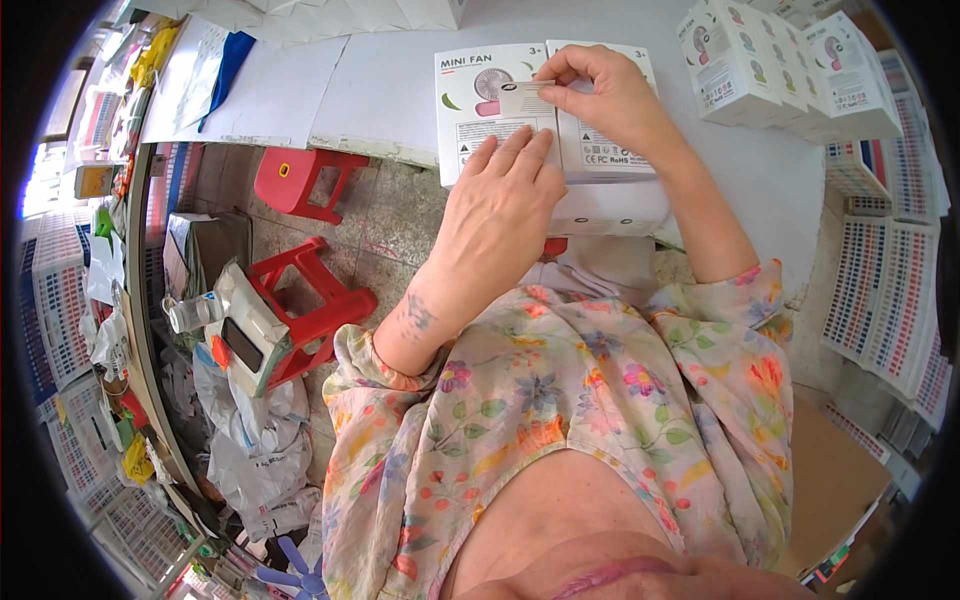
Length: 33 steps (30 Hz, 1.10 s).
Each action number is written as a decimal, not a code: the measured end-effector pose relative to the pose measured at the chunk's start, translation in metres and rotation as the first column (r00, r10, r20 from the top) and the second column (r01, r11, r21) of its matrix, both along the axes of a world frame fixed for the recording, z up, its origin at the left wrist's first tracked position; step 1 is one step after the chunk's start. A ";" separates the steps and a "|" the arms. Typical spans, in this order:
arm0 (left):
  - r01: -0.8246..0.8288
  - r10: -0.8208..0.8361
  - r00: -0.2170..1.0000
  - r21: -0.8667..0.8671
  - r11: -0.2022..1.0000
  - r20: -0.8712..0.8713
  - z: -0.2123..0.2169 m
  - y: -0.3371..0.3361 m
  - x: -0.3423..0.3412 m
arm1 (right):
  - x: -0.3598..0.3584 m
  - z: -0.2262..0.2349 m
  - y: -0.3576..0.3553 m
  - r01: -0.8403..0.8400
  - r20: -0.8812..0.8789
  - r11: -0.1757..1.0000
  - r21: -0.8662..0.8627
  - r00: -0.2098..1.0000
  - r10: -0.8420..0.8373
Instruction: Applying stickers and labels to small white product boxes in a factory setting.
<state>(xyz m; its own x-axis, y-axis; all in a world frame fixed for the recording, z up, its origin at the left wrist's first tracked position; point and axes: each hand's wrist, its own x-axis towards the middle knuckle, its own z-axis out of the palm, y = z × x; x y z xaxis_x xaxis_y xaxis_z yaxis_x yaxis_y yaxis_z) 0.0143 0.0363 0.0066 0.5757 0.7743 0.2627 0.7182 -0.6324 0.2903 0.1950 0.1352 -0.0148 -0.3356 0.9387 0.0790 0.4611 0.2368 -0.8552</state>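
Two white fan boxes stand side by side at the front of the table, the left box and the right box. A small pale label lies over the left box's printed face, partly across the fan picture. The thumb and fingers of my right hand pinch its right end. Just below the label, my left hand rests with its fingers stretched out against the left box. A white strip with small dark marks shows below the boxes, near the table's front edge.
More fan boxes stand grouped at the right of the white table. Two red stools are on the floor at the left; the nearer one carries a package and a phone. Plastic bags lie beside it.
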 end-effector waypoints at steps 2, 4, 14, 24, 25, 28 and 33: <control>0.001 -0.001 1.000 0.005 1.000 0.000 0.000 0.000 0.000 | 0.000 0.000 0.000 -0.001 -0.018 1.000 -0.002 1.000 0.001; -0.005 0.005 1.000 0.003 1.000 0.006 -0.002 0.002 0.000 | 0.000 0.000 0.000 -0.003 -0.014 1.000 0.004 1.000 0.003; -0.015 0.015 1.000 0.033 0.999 0.009 -0.013 0.013 -0.001 | -0.009 -0.011 -0.019 -0.038 0.365 0.775 0.630 0.896 -0.253; 0.002 0.000 0.997 0.022 1.000 -0.076 -0.014 0.012 0.000 | -0.026 -0.027 0.010 -0.016 0.521 0.767 0.641 0.742 -0.421; -0.005 0.006 0.998 0.022 1.000 -0.069 -0.015 0.011 0.000 | -0.022 -0.024 0.011 -0.002 0.534 0.764 0.645 0.717 -0.449; -0.018 0.017 0.997 -0.022 1.000 -0.069 -0.011 0.006 -0.009 | -0.009 0.004 0.003 0.019 0.597 0.797 0.604 0.652 -0.468; -0.118 0.117 0.993 -0.104 0.987 -0.017 -0.012 -0.002 -0.039 | 0.050 -0.026 -0.020 0.344 0.276 0.766 0.543 0.788 -0.550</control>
<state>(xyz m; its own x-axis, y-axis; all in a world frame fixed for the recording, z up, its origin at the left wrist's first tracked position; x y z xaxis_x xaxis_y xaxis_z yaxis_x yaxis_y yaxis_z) -0.0244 0.0347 -0.0058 0.4810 0.8599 0.1709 0.7893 -0.5096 0.3424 0.2454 0.1151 -0.0404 0.0184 0.8772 0.4798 0.8813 0.2124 -0.4222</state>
